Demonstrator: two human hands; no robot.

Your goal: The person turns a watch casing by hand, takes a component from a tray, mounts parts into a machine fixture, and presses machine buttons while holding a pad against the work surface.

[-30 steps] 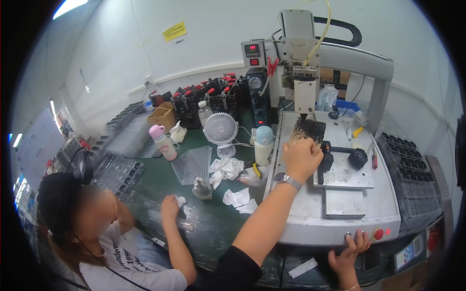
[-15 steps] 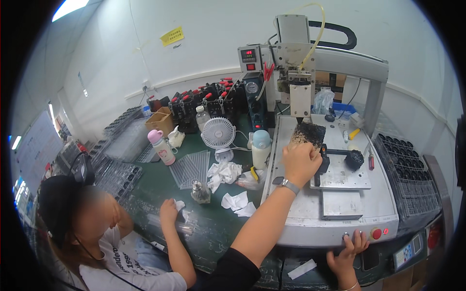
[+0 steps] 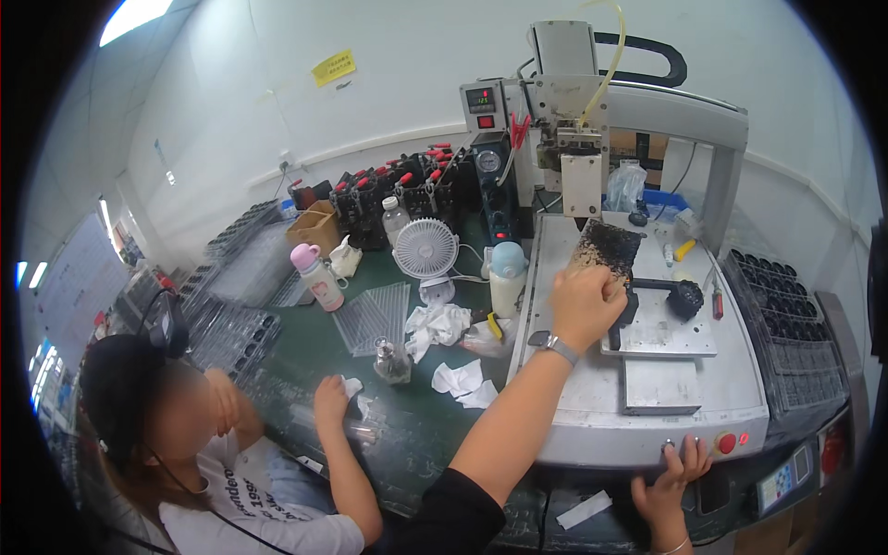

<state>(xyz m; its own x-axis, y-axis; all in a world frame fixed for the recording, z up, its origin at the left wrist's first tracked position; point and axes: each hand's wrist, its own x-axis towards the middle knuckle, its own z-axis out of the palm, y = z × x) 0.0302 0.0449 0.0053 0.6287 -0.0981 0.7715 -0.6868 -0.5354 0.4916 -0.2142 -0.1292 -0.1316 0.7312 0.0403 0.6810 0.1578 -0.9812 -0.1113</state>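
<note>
My left hand [image 3: 589, 305], with a grey watch on the wrist, reaches over the bed of a white benchtop machine [image 3: 527, 398]. Its fingers are closed on the lower edge of a thin brownish sheet [image 3: 610, 244] crusted with black residue. The sheet tilts up just under the machine's vertical head [image 3: 582, 185] and hides the tip. Beside that hand, a metal fixture [image 3: 659, 342] on the bed carries a round black part [image 3: 685, 300]. My right hand [image 3: 671, 481] is at the machine's front panel, fingers apart, fingertips at small buttons left of a red knob [image 3: 726, 443].
At the left sits a co-worker [image 3: 231, 481], one hand [image 3: 331, 402] resting on the green table near crumpled tissue. A small fan [image 3: 425, 248], two drinking bottles, a glass jar [image 3: 392, 361] and tissues [image 3: 435, 331] stand between. Trays of black parts [image 3: 786, 324] are stacked right.
The whole view has shifted slightly. The sheet in my left hand has tilted up a little and now covers the head's tip. My right hand stays at the buttons.
</note>
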